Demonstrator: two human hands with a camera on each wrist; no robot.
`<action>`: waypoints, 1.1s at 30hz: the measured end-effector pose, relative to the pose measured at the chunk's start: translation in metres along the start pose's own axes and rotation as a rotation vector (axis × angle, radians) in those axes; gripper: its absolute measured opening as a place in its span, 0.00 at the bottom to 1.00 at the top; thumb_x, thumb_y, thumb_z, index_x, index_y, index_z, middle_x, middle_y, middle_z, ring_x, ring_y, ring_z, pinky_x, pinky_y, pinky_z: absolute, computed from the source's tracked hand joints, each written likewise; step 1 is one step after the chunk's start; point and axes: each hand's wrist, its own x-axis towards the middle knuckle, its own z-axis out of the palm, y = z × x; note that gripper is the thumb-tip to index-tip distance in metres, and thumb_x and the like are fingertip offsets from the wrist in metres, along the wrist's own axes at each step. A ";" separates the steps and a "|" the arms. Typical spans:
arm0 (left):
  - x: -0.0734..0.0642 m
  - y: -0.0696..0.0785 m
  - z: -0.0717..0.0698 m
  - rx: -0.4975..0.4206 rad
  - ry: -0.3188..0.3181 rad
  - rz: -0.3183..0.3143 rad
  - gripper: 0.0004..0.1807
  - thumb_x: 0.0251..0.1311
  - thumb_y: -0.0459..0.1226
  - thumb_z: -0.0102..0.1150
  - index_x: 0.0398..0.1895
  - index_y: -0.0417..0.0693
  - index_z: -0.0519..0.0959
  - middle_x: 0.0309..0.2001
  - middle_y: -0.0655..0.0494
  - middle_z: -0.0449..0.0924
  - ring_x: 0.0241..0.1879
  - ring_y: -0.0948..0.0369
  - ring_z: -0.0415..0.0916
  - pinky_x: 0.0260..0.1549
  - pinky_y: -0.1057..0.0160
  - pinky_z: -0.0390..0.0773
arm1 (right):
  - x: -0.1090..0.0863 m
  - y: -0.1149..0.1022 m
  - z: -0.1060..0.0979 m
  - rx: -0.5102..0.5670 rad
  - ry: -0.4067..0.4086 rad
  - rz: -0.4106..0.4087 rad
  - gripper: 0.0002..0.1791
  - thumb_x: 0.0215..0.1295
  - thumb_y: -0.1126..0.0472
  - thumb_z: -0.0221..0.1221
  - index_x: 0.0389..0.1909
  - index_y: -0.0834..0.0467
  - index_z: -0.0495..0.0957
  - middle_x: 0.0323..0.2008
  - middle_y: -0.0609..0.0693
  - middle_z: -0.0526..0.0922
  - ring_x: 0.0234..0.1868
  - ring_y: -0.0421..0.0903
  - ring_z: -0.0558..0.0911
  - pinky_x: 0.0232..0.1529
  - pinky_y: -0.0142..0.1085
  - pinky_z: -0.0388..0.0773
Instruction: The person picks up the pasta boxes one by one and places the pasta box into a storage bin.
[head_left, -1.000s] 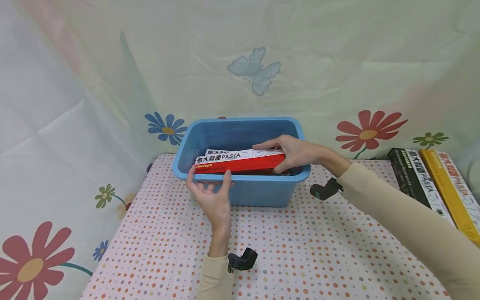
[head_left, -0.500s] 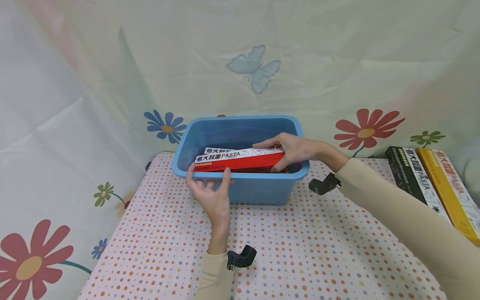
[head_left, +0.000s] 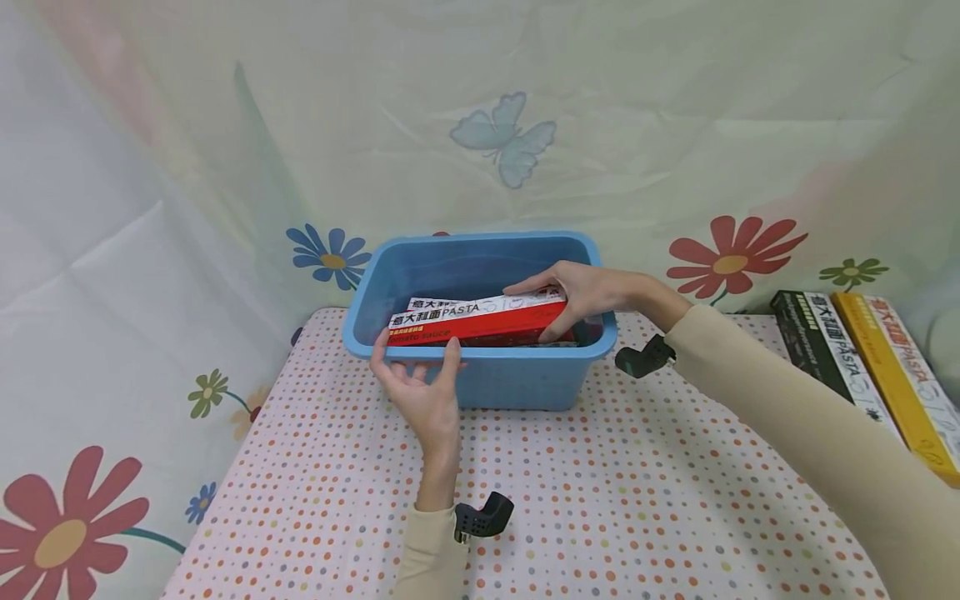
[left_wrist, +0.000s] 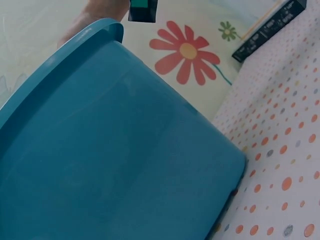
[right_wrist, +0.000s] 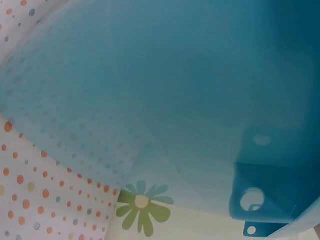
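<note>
In the head view a red and white pasta box [head_left: 487,319] lies at a slight tilt inside a blue plastic bin [head_left: 517,375], its right end higher. My right hand [head_left: 588,292] grips that right end, thumb on the front face and fingers over the top. At the bin's front left my left hand [head_left: 422,396] holds the rim, with fingers bent beneath it. Its index finger and thumb reach over the rim to the box's lower edge. Another pasta box [head_left: 435,303] shows partly behind the red one. Both wrist views are mostly filled by the bin's wall [left_wrist: 115,140].
On the right of the dotted tablecloth [head_left: 600,500] lie a black pasta box [head_left: 821,354] and a yellow pasta box [head_left: 900,383], side by side. A flowered cloth backdrop [head_left: 637,125] stands close behind the bin and to its left.
Little differs. The right hand and forearm have shifted slightly up and left, while the red pasta box and left hand stay nearly in place. The head view has drifted a little.
</note>
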 end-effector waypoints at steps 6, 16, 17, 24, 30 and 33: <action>0.001 -0.002 0.000 0.002 -0.003 -0.013 0.45 0.60 0.27 0.73 0.76 0.47 0.56 0.67 0.28 0.65 0.48 0.41 0.82 0.35 0.56 0.91 | 0.003 0.004 -0.001 0.069 0.032 -0.030 0.42 0.61 0.68 0.73 0.75 0.66 0.67 0.73 0.63 0.71 0.74 0.62 0.69 0.70 0.57 0.73; 0.005 -0.007 -0.002 0.005 -0.007 -0.011 0.45 0.61 0.27 0.73 0.76 0.47 0.56 0.65 0.27 0.65 0.46 0.45 0.83 0.35 0.56 0.91 | -0.041 -0.010 -0.007 0.098 0.364 -0.062 0.39 0.66 0.68 0.70 0.77 0.61 0.67 0.74 0.60 0.70 0.77 0.57 0.67 0.74 0.62 0.64; 0.005 -0.007 -0.002 0.004 -0.005 -0.010 0.45 0.61 0.27 0.73 0.76 0.47 0.56 0.65 0.27 0.65 0.46 0.46 0.83 0.35 0.56 0.91 | -0.052 -0.012 -0.009 0.093 0.395 -0.050 0.39 0.66 0.67 0.70 0.77 0.60 0.67 0.74 0.58 0.71 0.77 0.56 0.67 0.74 0.61 0.66; 0.005 -0.009 0.001 0.007 -0.012 -0.014 0.46 0.61 0.28 0.73 0.76 0.45 0.55 0.66 0.28 0.66 0.48 0.42 0.83 0.35 0.56 0.91 | -0.156 0.018 -0.030 -0.007 0.600 0.065 0.37 0.71 0.67 0.66 0.79 0.51 0.67 0.70 0.35 0.75 0.66 0.27 0.74 0.51 0.20 0.76; 0.006 -0.010 0.001 0.003 -0.007 -0.005 0.45 0.61 0.28 0.72 0.76 0.45 0.55 0.67 0.27 0.65 0.48 0.42 0.82 0.35 0.56 0.91 | -0.233 0.075 -0.024 0.073 0.843 0.192 0.34 0.81 0.65 0.53 0.83 0.46 0.58 0.76 0.30 0.65 0.75 0.28 0.63 0.67 0.16 0.63; 0.007 -0.010 0.000 0.005 0.003 0.001 0.45 0.61 0.27 0.73 0.76 0.47 0.56 0.67 0.28 0.65 0.46 0.45 0.82 0.35 0.56 0.91 | -0.255 0.095 -0.001 0.114 0.987 0.311 0.35 0.83 0.61 0.50 0.84 0.42 0.52 0.80 0.32 0.56 0.80 0.32 0.53 0.71 0.16 0.52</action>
